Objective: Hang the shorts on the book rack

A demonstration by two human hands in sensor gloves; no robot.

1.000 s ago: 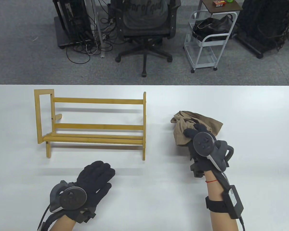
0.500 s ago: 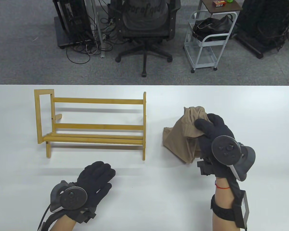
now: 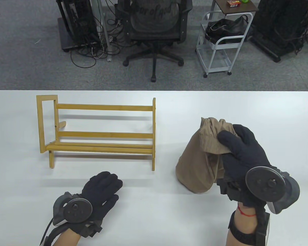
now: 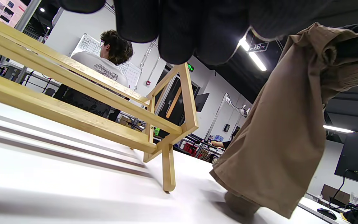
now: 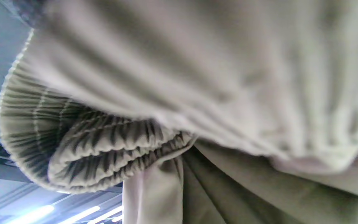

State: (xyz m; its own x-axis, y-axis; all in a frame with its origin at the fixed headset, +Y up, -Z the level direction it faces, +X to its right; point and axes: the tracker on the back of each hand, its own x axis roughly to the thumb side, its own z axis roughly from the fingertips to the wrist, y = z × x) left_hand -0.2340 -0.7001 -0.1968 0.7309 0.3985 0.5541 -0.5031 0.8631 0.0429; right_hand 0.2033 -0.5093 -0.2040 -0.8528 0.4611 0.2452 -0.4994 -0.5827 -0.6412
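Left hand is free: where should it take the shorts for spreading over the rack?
Probably the elastic waistband, coming in from the left beside the right hand. The shorts dangle bunched from that one grip, their hem touching the table; a second hold on the band would open them for the rack.

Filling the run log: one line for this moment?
right hand grips shorts, hem touching table | left hand flat on table | rack bare
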